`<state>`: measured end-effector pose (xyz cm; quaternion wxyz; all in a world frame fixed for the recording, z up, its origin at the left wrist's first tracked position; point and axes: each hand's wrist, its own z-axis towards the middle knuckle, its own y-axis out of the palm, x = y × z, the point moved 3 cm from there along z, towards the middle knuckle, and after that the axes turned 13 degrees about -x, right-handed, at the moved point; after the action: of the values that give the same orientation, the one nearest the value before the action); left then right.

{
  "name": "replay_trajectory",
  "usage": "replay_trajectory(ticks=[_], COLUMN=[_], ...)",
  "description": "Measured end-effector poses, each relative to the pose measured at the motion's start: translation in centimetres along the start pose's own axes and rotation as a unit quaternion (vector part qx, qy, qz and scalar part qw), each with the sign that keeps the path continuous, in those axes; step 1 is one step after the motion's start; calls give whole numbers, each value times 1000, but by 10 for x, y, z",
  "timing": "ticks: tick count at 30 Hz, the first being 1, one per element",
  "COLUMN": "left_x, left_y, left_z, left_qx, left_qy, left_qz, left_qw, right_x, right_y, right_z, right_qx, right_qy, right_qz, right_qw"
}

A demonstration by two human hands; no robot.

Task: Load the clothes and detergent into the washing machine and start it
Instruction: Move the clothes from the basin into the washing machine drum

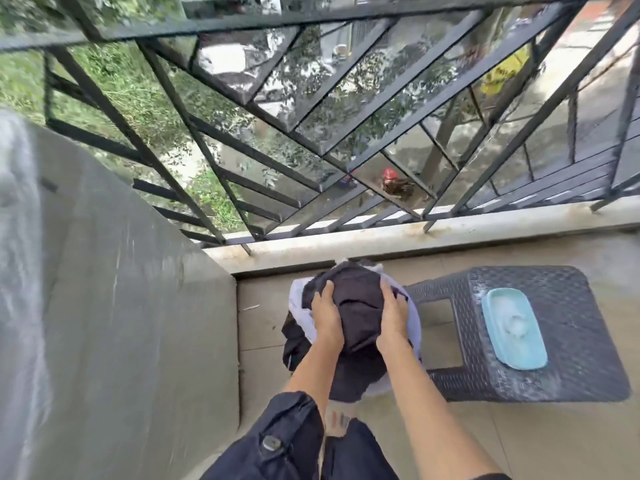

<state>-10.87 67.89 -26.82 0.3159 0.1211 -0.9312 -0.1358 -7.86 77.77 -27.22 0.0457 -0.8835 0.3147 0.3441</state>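
Dk navy trousers (291, 441), bare forearms

The clothes (360, 306) sit in a basket (412, 306) on the floor (519, 441), in front of the railing (311, 133). A hand rests on each side of the pile. A stool (571, 341) stands right of the basket, with a tub (512, 329) on top. A wall (121, 323) is on the left

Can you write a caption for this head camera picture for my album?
Both hands, left hand and right hand, press on dark clothes in a white basket beside a stool.
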Motion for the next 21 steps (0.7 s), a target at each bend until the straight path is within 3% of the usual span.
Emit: replay_trajectory(ticks=[4, 7, 12, 15, 16, 17, 19, 21], left_x=[37, 58, 98, 128, 136, 145, 156, 157], left_y=[31, 44, 48, 38, 32, 26, 6, -21], left_z=[-42, -67, -121, -157, -167, -176, -182, -173], left_qx=[-79, -89, 41, 145, 162, 167, 168, 188], left_qy=[-2, 9, 169, 232, 296, 332, 317, 234], left_qz=[34, 119, 198, 361, 370, 348, 264, 119], left_qw=[996, 989, 965, 892, 865, 861, 895, 947], right_x=[-40, -62, -106, -126, -132, -137, -144, -152], right_y=[16, 24, 59, 76, 82, 87, 108, 129], right_z=[-40, -66, -116, -142, -149, -152, -159, -169], right_qx=[-91, -138, -202, -190, -191, -205, -242, -282], right_qy=[6, 46, 6, -47, -66, -82, -86, -93], right_qz=[29, 76, 46, 28, 31, 25, 5, -9], right_qw=[995, 986, 978, 980, 979, 975, 966, 955])
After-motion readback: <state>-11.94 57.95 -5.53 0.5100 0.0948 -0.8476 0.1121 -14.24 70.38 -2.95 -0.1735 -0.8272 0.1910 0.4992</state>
